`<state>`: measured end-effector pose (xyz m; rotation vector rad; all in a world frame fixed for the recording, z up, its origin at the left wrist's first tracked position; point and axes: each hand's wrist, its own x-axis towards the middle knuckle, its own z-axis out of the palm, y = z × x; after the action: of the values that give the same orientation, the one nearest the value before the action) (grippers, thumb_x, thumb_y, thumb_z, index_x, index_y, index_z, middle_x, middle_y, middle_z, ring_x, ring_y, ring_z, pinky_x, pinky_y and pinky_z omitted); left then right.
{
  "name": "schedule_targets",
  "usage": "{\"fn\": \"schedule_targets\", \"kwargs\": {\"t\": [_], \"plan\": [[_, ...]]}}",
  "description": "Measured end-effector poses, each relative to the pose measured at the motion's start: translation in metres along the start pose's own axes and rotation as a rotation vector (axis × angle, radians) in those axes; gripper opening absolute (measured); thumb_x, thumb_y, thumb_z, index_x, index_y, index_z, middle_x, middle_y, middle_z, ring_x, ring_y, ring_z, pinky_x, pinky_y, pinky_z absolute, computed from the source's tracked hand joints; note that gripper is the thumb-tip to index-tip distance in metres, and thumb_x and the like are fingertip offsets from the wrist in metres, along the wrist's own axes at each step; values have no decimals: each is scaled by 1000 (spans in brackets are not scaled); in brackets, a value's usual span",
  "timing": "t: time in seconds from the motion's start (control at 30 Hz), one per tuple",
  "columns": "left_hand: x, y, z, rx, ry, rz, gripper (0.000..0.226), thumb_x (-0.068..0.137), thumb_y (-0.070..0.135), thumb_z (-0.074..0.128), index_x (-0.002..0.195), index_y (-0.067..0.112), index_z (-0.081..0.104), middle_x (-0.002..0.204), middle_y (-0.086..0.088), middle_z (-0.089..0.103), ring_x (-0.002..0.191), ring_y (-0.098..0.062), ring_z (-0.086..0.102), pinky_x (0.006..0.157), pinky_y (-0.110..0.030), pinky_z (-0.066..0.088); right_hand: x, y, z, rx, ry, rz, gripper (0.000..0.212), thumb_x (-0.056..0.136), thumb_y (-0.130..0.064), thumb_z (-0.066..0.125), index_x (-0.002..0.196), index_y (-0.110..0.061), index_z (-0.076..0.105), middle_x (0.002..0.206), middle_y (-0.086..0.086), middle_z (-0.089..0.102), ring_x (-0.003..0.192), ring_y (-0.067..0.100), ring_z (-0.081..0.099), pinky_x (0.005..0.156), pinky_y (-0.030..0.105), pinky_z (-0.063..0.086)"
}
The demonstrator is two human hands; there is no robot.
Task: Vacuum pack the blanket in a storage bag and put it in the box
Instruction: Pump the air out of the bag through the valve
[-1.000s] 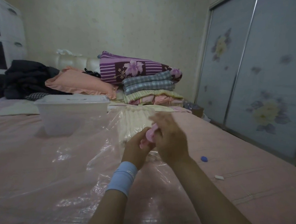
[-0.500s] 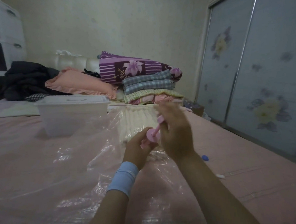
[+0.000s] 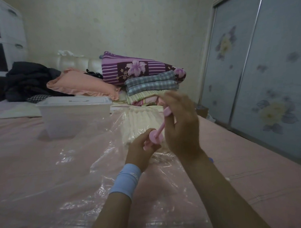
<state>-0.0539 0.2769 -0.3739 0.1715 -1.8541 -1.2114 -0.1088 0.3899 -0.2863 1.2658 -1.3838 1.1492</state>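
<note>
A clear plastic storage bag (image 3: 75, 173) lies flat on the pink bed, with a cream blanket (image 3: 139, 121) inside its far end. A small pink hand pump (image 3: 154, 137) stands on the bag. My left hand (image 3: 139, 149) grips the pump's body low down. My right hand (image 3: 180, 124) holds the pump's handle, and the plunger rod shows pulled out above the body. A translucent white plastic box (image 3: 76, 116) with its lid on sits on the bed beyond the bag, to the left.
Folded quilts and blankets (image 3: 144, 79) and a peach pillow (image 3: 84, 86) are stacked at the headboard. Dark clothes (image 3: 29, 79) lie at far left under a white drawer unit (image 3: 2, 34). Sliding wardrobe doors (image 3: 267, 71) run along the right. A small blue cap (image 3: 211, 160) lies on the bed.
My right hand has risen, drawing the pump's handle up and exposing the rod. My left hand has stayed on the pump's body.
</note>
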Motion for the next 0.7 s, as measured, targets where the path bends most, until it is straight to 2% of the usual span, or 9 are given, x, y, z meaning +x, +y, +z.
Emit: {"fn": "schedule_targets", "kwargs": {"t": [0.07,0.13,0.2,0.27,0.43,0.5,0.57,0.63,0.7], "plan": [[-1,0,-1,-30,4,-29,51,80,6,70,97,54,64,95,20,70,91,-5,65,82,-21,55,-29,10,13,-5,-263,109,40,94,-8,42,126,-8,65,125,10,62,117,25,56,100,34,49],[-1,-2,-1,2,5,-48,42,84,11,68,106,46,65,98,15,71,94,-7,66,86,-30,56,-51,19,20,-1,-518,215,44,90,-13,41,126,-12,66,128,5,58,117,23,54,96,43,50],[-1,-1,0,36,-6,-51,35,84,14,69,104,42,65,96,9,71,93,-11,67,87,-36,55,-51,21,18,16,-589,245,45,88,-18,40,124,-13,67,128,4,58,115,22,55,95,44,51],[-2,2,-1,-14,8,-57,44,80,13,72,102,50,64,97,12,71,96,-11,67,87,-33,55,-33,15,10,25,-513,170,44,91,-19,37,122,-13,68,127,6,61,116,21,57,96,39,52],[1,-2,-2,12,8,-27,49,75,9,75,101,49,64,98,11,70,95,-11,65,86,-26,53,20,-7,-12,56,60,-35,27,99,-4,48,114,2,69,113,15,66,109,24,62,96,26,50],[0,-2,-1,16,14,-19,56,75,5,74,93,57,61,96,14,70,92,-8,65,83,-22,53,16,-5,-8,36,91,-29,26,99,-3,49,115,1,69,112,15,66,108,24,62,95,27,51],[-2,1,1,-1,20,-20,55,75,9,72,91,60,62,94,19,70,92,-9,65,83,-24,53,-6,1,3,6,-43,19,31,97,-5,44,118,-3,68,117,13,65,111,23,60,96,26,49],[-2,0,1,-12,16,-39,50,77,12,68,93,59,63,92,20,70,91,-10,66,82,-24,54,-35,9,15,-10,-322,143,40,93,-14,39,123,-10,66,123,8,61,113,22,56,95,33,50],[-2,-2,1,7,13,-50,41,83,8,66,98,46,66,91,9,71,90,-18,67,78,-26,54,-52,17,21,0,-560,241,45,89,-18,39,125,-13,66,125,4,57,112,22,53,93,42,50]]}}
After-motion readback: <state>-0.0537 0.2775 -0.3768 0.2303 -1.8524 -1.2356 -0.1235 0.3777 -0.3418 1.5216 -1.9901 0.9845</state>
